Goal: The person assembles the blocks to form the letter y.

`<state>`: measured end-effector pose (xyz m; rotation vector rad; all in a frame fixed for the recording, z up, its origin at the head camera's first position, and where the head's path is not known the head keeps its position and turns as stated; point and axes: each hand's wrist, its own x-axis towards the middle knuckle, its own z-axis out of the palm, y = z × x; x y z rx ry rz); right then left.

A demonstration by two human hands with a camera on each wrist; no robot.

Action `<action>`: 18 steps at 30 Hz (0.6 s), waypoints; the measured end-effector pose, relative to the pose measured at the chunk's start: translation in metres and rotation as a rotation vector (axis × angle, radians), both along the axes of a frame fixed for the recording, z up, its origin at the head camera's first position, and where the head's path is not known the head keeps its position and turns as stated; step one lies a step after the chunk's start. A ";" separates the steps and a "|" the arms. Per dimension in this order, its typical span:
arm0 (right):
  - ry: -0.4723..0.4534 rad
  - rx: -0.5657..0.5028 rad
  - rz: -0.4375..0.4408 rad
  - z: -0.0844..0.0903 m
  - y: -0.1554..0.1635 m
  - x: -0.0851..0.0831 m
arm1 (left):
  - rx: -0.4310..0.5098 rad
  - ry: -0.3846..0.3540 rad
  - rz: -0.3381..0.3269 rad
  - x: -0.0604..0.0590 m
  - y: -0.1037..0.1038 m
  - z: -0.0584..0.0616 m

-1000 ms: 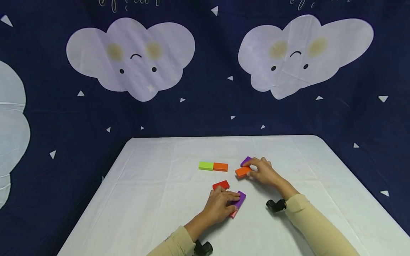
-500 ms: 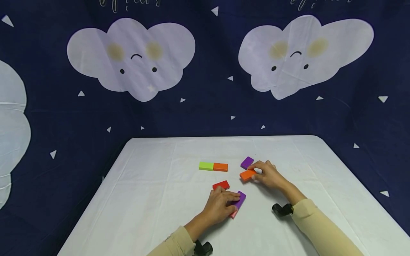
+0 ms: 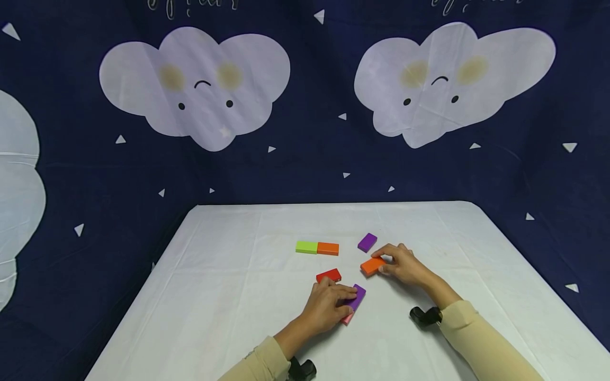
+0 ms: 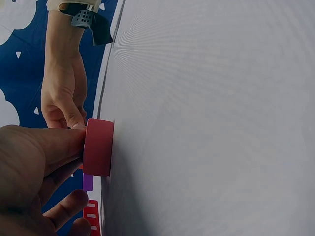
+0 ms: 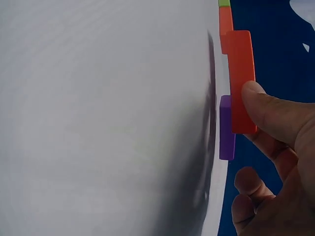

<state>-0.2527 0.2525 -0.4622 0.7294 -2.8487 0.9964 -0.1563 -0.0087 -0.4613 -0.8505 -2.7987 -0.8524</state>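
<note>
My right hand point(image 3: 404, 264) pinches an orange block point(image 3: 371, 266) between thumb and fingers, in front of a lone purple block point(image 3: 367, 242). In the right wrist view this orange block point(image 5: 241, 78) looks raised above the white surface. My left hand point(image 3: 325, 307) pinches a second purple block point(image 3: 359, 294), its thumb and fingers along the sides. A pink block point(image 3: 348, 319) adjoins the near end of that purple block; its end face point(image 4: 99, 147) fills the middle of the left wrist view. Just beyond the left hand lies a red block point(image 3: 329, 275), partly hidden by the fingers.
A green block point(image 3: 306, 247) and another orange block point(image 3: 328, 248) lie end to end farther back. Everything rests on a white-covered table point(image 3: 200, 296). A dark blue cloth point(image 3: 314, 174) with clouds hangs behind it. Each wrist wears a black camera mount point(image 3: 425, 316).
My right hand has drawn the orange block toward me and slightly right, away from the lone purple block, which is now fully visible. The left hand has stayed in place.
</note>
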 end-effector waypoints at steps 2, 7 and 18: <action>-0.006 0.001 0.008 -0.001 0.000 0.001 | -0.001 0.001 0.000 0.000 0.000 0.000; -0.034 0.006 0.036 -0.003 0.002 0.002 | 0.002 -0.004 -0.001 0.000 0.000 0.000; -0.057 0.011 0.088 -0.007 0.003 0.004 | 0.006 0.009 -0.008 0.000 -0.001 0.000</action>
